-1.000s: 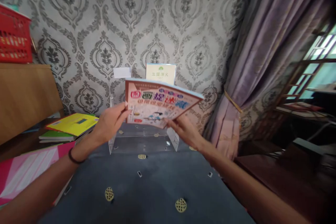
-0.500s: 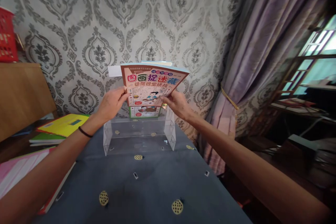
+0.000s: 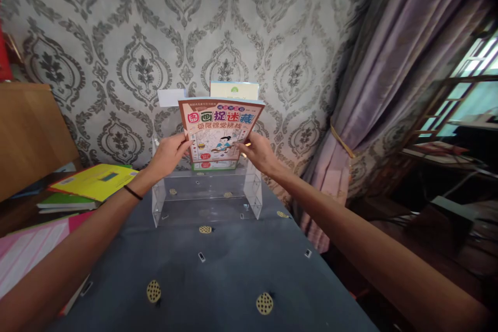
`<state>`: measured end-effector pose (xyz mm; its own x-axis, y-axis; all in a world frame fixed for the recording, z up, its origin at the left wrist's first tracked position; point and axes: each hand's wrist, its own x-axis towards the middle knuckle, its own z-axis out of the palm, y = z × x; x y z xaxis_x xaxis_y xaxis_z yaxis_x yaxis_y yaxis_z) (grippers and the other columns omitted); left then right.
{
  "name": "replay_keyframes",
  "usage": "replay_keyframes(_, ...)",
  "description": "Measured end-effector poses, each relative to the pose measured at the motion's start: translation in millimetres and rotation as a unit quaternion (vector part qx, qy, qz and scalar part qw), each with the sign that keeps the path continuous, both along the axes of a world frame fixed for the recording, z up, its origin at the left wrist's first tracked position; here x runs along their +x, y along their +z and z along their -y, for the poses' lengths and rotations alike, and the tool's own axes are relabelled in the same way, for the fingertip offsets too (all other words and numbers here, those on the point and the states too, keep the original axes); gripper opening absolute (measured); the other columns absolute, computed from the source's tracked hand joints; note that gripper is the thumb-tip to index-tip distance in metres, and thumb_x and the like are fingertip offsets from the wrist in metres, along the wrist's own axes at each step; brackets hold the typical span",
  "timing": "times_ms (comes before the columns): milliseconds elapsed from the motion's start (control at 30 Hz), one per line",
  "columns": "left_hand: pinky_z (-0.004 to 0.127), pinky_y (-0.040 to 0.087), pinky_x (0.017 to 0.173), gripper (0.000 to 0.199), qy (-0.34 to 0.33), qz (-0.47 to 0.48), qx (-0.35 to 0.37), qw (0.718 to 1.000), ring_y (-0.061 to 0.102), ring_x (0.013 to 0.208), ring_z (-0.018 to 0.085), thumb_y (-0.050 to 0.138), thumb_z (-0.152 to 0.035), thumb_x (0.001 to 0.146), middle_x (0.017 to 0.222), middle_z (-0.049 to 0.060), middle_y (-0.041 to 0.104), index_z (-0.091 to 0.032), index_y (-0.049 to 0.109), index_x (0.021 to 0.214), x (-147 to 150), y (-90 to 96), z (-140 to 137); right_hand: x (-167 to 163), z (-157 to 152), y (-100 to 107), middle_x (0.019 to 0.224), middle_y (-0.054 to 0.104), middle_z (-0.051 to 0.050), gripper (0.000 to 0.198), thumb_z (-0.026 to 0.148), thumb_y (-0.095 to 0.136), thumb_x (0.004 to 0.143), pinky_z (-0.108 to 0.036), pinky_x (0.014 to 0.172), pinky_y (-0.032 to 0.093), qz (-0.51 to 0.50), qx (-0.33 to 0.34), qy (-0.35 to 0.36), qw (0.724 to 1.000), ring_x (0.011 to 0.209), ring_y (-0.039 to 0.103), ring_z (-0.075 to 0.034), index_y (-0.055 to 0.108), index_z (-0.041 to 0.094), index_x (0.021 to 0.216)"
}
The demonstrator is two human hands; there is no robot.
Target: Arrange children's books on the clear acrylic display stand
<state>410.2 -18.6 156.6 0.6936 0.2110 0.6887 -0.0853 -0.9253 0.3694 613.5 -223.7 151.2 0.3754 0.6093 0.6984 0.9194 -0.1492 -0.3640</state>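
Observation:
A brown-bordered picture book [image 3: 218, 132] with large coloured characters on its cover is held upright between both hands. My left hand [image 3: 170, 153] pinches its left edge, and my right hand [image 3: 260, 151] grips the right edge with the thumb on the cover. Below and behind it, a green-edged book [image 3: 213, 165] shows only its lower part. Another book with a pale yellow cover [image 3: 235, 90] sticks up at the back. Underneath stands a clear acrylic stepped rack [image 3: 206, 187]; its lower tiers hold nothing I can see.
The rack stands on a dark tablecloth [image 3: 210, 280] against the patterned wall. To the left lie a yellow book [image 3: 93, 180], a green book [image 3: 66, 201] and a pink one [image 3: 42, 244], near a wooden cabinet [image 3: 35, 137]. A purple curtain [image 3: 373, 72] hangs at right.
The brown-bordered book has come down a little over the green-edged one and looks straighter. More of the pale yellow book shows behind it. Both hands keep their grip.

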Motion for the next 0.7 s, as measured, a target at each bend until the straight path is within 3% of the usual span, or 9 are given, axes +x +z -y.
replay_keyframes(233,0.032,0.049,0.077,0.017,0.136,-0.089,0.128,0.978,0.072,0.091,0.027,0.049,-0.03,0.1,0.097,0.011,0.076,-0.018,0.061,0.101,5,-5.0,-1,3,5,-14,0.088,0.072,-0.008,0.016,0.034,0.065,0.092,-0.034,0.072,0.049,0.024,-0.025,-0.06,0.998,0.08,0.065,-0.023,0.065,0.019,0.095)
replay_keyframes(367,0.036,0.051,0.079,0.025,0.209,-0.138,0.115,0.961,0.073,0.097,0.032,0.05,-0.034,0.102,0.106,0.016,0.075,-0.015,0.056,0.117,6,-10.3,7,4,8,-20,0.086,0.073,-0.008,0.014,0.034,0.062,0.093,-0.034,0.07,0.047,0.008,-0.032,-0.102,0.994,0.078,0.066,-0.023,0.063,0.02,0.092)
replay_keyframes(500,0.038,0.052,0.081,0.033,0.225,-0.178,0.113,0.951,0.073,0.102,0.034,0.044,-0.035,0.105,0.107,0.019,0.074,-0.011,0.048,0.127,8,-13.2,15,4,7,-23,0.093,0.075,-0.009,0.021,0.032,0.06,0.093,-0.035,0.073,0.049,-0.017,-0.031,-0.088,0.995,0.081,0.068,-0.025,0.06,0.019,0.109)
replay_keyframes(700,0.036,0.052,0.078,0.028,0.227,-0.201,0.114,0.946,0.074,0.101,0.033,0.037,-0.031,0.107,0.108,0.021,0.074,-0.011,0.043,0.125,15,-17.6,21,4,1,-29,0.091,0.075,-0.008,0.013,0.029,0.054,0.093,-0.033,0.072,0.049,-0.005,-0.019,-0.06,0.998,0.079,0.067,-0.023,0.061,0.021,0.099)
